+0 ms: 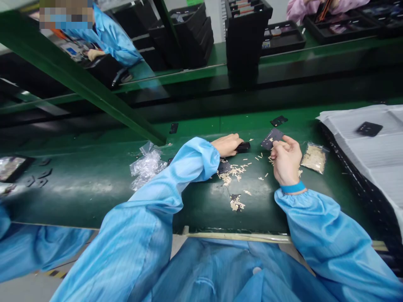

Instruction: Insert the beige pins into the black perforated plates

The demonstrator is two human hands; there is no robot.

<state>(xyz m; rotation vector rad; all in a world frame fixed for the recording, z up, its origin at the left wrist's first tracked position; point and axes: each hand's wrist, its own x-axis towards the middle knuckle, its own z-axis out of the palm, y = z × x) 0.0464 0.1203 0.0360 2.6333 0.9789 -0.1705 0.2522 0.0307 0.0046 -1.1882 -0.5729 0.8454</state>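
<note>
My left hand [226, 144] grips a small black block [243, 147] at the far side of the green bench mat [195, 134]. My right hand [286, 160] pinches a thin dark flat piece [270, 139] between thumb and fingers. Scattered between my hands lie many small beige strips [231, 173], with a low heap near the bench's front edge. A clear zip bag of similar beige strips [315, 158] sits just right of my right hand. A dark flat piece [224, 167] lies partly hidden by my left cuff.
Crumpled clear plastic film [147, 165] lies left of my left arm. Small black pieces [278, 121] rest on the mat, and a white foam sheet [362, 138] lies at right. A co-worker in a blue smock [110, 35] and stacked black trays [245, 33] stand across the bench.
</note>
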